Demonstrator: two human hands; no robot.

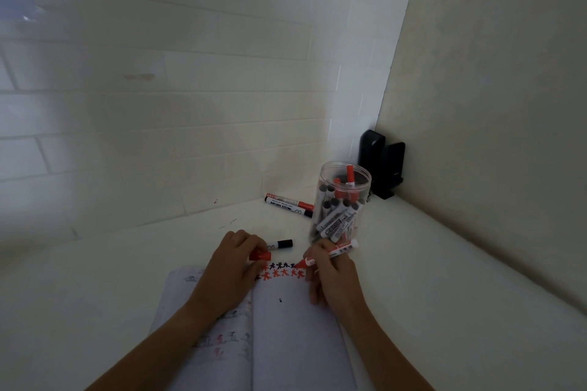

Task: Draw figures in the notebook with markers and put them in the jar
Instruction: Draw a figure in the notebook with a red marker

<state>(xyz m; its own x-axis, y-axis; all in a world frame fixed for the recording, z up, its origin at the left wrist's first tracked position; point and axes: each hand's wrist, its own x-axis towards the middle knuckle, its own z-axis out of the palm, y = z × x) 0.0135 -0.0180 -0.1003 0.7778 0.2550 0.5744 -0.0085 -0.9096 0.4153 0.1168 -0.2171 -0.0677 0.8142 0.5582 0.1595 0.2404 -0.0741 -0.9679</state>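
Notebook (pixel 295 320) lies open nearest the person, flat on the white table (pixel 444 279); thin soft pages, likely to shift or curl unless pinned, so a palm on the page is the sensible hold. Left hand (pixel 233 267) rests on the notebook's left page near the spine, fingers curled around a red cap (pixel 259 255) at the top edge. Right hand (pixel 330 273) at the notebook's upper right corner pinches an uncapped red marker (pixel 330 253), tip toward the rows of small red and black figures (pixel 281 270) along the top of the right page. Marker looks light, rigid, smooth plastic; best gripped mid-barrel, wet tip kept off skin and paper. Cap is small and slick, easy to drop. Just beyond the notebook's top edge, a black-capped marker (pixel 281 244) lies loose. Farther, beyond the notebook's right corner, the clear jar (pixel 341 200) stands open-topped, already crowded with markers; probably light plastic, tippable if a marker is jabbed in, so feed it straight down. Left of the jar, two more markers (pixel 289 204) lie by the wall. Behind the jar, a dark object (pixel 382 162) in the corner.
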